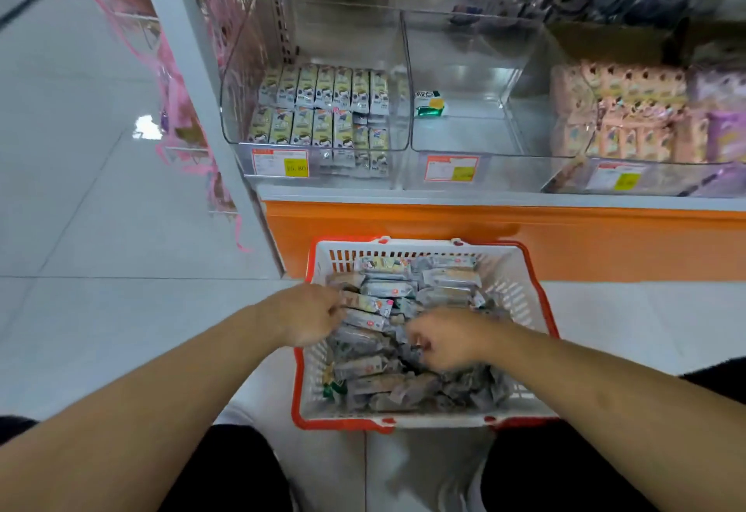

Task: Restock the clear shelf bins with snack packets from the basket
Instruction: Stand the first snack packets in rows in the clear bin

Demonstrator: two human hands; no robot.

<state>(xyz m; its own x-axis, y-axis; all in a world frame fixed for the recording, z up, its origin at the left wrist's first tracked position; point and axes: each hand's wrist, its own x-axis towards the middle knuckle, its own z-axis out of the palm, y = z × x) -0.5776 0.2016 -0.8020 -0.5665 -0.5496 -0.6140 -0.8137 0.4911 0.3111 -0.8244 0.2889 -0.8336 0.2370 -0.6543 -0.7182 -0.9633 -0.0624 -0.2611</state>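
A white basket point(520, 281) with a red rim stands on the floor before the shelf, heaped with several grey and cream snack packets point(387, 289). Both hands are inside it. My left hand point(306, 320) reaches into the left side, fingers curled among the packets. My right hand point(448, 340) is curled over the packets at the middle; motion blur hides what either holds. On the shelf, the left clear bin point(238, 79) holds rows of upright packets point(323, 108). The middle clear bin point(464, 136) holds a single green and white packet point(430, 104).
The right bin point(581, 172) is full of pink and purple packets point(629, 116). An orange shelf base point(565, 241) runs behind the basket. Pink netting point(173, 79) hangs at the shelf's left end. Glossy floor tiles point(80, 188) lie to the left. My dark-clad knees are at the bottom.
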